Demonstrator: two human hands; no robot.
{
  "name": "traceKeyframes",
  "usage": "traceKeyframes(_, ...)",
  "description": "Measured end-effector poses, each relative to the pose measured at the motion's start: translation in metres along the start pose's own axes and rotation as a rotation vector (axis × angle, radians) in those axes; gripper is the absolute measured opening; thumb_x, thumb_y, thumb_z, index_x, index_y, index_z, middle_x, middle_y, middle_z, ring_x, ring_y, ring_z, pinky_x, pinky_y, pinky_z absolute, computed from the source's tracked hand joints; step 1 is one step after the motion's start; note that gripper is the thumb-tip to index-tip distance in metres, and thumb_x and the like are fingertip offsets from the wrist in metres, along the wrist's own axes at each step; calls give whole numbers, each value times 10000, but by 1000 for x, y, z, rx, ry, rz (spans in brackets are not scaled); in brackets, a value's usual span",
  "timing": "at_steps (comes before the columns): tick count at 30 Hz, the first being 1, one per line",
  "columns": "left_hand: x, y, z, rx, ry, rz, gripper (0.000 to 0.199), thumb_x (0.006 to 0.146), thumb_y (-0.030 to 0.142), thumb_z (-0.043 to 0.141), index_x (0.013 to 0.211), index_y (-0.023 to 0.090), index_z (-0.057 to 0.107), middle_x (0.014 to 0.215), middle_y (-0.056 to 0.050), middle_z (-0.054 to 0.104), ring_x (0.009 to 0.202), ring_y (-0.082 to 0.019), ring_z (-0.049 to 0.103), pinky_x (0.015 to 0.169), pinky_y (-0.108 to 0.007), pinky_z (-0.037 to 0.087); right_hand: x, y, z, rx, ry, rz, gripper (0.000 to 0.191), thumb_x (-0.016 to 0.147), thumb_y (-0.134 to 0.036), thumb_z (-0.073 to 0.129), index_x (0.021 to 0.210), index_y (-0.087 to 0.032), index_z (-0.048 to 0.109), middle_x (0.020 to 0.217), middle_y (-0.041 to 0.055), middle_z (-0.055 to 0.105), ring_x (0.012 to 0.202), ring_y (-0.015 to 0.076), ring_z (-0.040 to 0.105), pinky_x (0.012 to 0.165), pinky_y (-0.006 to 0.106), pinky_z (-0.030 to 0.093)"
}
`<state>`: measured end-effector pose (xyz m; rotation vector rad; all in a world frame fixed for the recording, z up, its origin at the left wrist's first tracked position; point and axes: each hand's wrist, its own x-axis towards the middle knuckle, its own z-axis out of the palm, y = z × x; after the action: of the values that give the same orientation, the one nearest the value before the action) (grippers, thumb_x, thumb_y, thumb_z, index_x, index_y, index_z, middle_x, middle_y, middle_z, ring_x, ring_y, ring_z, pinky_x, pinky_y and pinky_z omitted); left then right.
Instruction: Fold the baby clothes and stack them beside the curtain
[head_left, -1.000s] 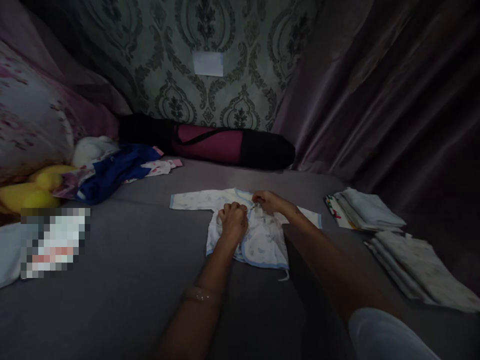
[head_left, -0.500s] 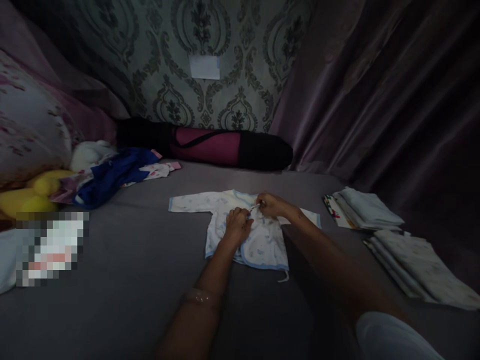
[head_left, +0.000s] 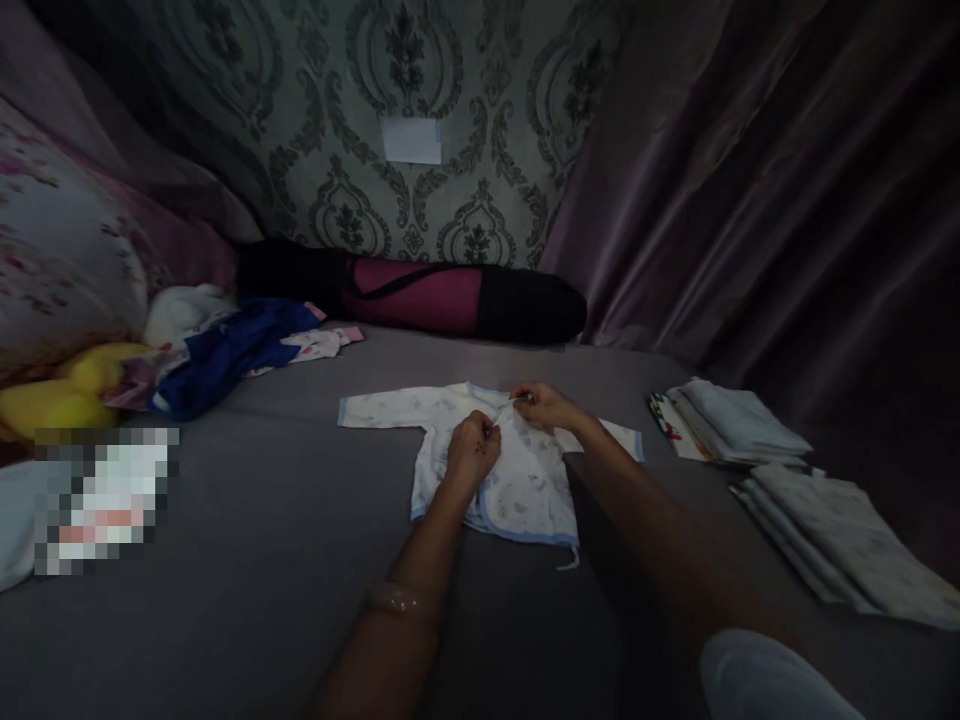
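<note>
A white baby shirt (head_left: 529, 495) with blue trim and a faint print lies spread out, its sleeves stretched to both sides. My left hand (head_left: 474, 447) is closed on the front edge of the shirt near its middle, fingertips pinched together. Just up and to the right, my right hand (head_left: 544, 407) pinches the cloth beside the neckline. A short stretch of trim or tie runs between the two hands, and the fingers partly hide it. From the lower right hem hangs a thin white tie (head_left: 571, 560).
Folded clothes lie in two stacks on the right, a far stack (head_left: 739, 420) and a nearer stack (head_left: 847, 540). A long black and maroon bag (head_left: 420, 295) rests along the wall. Crumpled blue clothing (head_left: 232, 355) and a yellow plush toy (head_left: 67, 395) are on the left.
My left fingers have curled in more tightly at the front edge. My right fingers have shifted slightly on the cloth near the neckline. The shirt stays in place.
</note>
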<state>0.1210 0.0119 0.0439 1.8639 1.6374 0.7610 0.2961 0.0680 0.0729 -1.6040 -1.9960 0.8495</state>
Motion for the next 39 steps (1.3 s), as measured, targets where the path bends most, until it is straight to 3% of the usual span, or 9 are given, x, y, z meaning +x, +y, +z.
traceKeyframes(3,-5,1,-4,-12,-52,-47,164,889,234,482,1049,207,502,837,-27,661,821,-180,628,733,-273,431,1,3,7,-144,22,-1,183,776,-182,511,912,-160,633,671,-32,573,595,95,489,565,193,370)
traceKeyframes(7,-12,5,-8,156,-47,-63,169,891,200,469,1057,188,497,1001,-95,625,961,-209,611,791,-288,430,-4,4,19,-325,87,1,154,813,-215,532,930,-180,626,857,13,627,751,121,544,664,209,385)
traceKeyframes(14,-19,17,-17,327,-154,-72,302,841,93,439,1124,174,505,1165,-132,522,1071,-229,565,851,-303,438,-19,-8,39,-520,277,121,220,872,-293,539,1065,-187,546,1128,80,534,837,159,569,721,257,400)
traceKeyframes(18,-19,16,-17,358,-173,-15,281,852,98,427,1107,159,529,1137,-126,564,1096,-236,548,891,-310,428,-22,-12,47,-576,266,43,160,911,-220,472,1023,-174,576,1103,92,554,945,184,554,802,264,398)
traceKeyframes(24,-19,14,-17,361,-129,-5,276,870,157,449,1134,175,529,1126,-118,582,1076,-228,560,895,-317,432,-31,-18,60,-657,194,-57,310,910,-87,338,1072,-113,601,1155,150,599,1081,214,516,966,317,349)
traceKeyframes(27,-17,10,-13,374,-70,156,359,862,147,432,1208,176,522,1244,-125,539,1180,-241,496,972,-340,399,-37,-22,63,-646,214,-34,398,901,-127,360,1264,-80,517,1401,184,454,1250,236,435,1027,340,317)
traceKeyframes(30,-15,4,-4,378,-140,313,482,895,167,366,1375,158,414,1462,-125,395,1357,-261,334,1083,-386,309,-38,-20,64,-650,242,100,529,921,-212,350,1406,-1,356,1503,230,303,1385,290,277,1103,410,225)
traceKeyframes(34,-14,0,6,468,-318,224,562,928,195,295,1482,110,251,1551,-145,253,1436,-313,177,1135,-460,215,-33,-8,69,-624,189,179,593,966,-325,248,1460,4,268,1542,199,232,1431,295,174,1142,464,122)
traceKeyframes(39,-13,4,5,525,-367,175,568,933,202,291,1487,87,241,1560,-146,209,1440,-323,147,1150,-467,188,-27,-2,71,-574,170,189,604,976,-392,215,1481,-64,261,1567,140,187,1449,251,119,1157,463,67)
